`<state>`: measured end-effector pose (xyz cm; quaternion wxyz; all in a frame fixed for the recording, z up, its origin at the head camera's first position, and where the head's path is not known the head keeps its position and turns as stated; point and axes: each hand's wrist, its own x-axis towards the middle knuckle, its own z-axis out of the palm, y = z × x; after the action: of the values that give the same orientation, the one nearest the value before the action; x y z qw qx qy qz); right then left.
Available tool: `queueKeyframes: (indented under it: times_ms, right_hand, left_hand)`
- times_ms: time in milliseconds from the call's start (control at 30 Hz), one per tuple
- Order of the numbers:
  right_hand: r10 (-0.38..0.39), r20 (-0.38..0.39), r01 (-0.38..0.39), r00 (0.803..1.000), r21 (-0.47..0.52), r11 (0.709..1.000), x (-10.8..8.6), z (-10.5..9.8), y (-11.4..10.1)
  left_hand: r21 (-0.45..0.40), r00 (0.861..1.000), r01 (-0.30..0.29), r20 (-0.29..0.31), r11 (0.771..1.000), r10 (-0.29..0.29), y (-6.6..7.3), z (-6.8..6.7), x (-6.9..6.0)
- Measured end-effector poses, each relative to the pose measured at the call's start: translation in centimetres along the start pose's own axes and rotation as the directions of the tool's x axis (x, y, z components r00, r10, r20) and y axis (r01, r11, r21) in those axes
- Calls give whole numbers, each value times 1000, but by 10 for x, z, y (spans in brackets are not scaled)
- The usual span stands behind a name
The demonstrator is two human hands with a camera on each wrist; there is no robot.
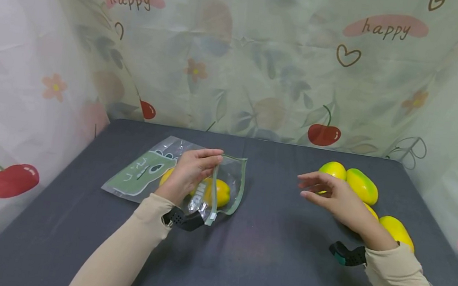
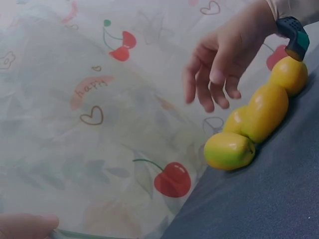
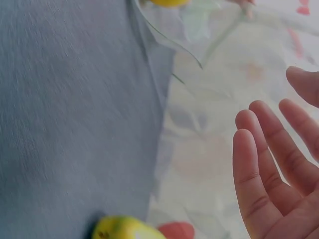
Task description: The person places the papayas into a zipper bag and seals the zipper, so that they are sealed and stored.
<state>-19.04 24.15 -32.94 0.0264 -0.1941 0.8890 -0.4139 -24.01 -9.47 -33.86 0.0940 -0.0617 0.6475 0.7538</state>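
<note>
My left hand pinches the upper edge of a clear zip bag with a green cartoon print and green trim. The bag lies on its side at the table's left, its mouth toward the right. Through the plastic a yellow mango shows near the mouth; more yellow is partly covered by the hand. Over on the right, my right hand hovers above a group of yellow-green mangoes, its fingers spread and holding nothing. The right wrist view shows that hand's fingers apart from any fruit.
The dark table meets a patterned cloth at the back, and similar cloth hangs on both sides. Several mangoes lie close together along the right of the table. A dark band sits on each wrist.
</note>
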Motion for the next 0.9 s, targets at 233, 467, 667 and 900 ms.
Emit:
queueKeyframes:
  times_ms: [233, 467, 667, 900]
  right_hand:
    - [-6, -163, -8, 987, -86, 996, -22, -28, 3]
    - [16, -301, -36, 954, -59, 998, -42, -43, 12]
    - [14, -406, -41, 914, -57, 998, -59, -45, 24]
    - [36, -473, -87, 880, -87, 992, -78, -43, 37]
  left_hand:
    - [-11, 1000, 6, -7, 1000, -6, -2, -1, 1]
    - [-23, 1000, 9, -12, 1000, -10, -3, 0, 2]
    - [-26, 1000, 7, -2, 1000, -7, -2, -1, 0]
    - [-10, 1000, 11, -2, 1000, -11, -1, -2, 0]
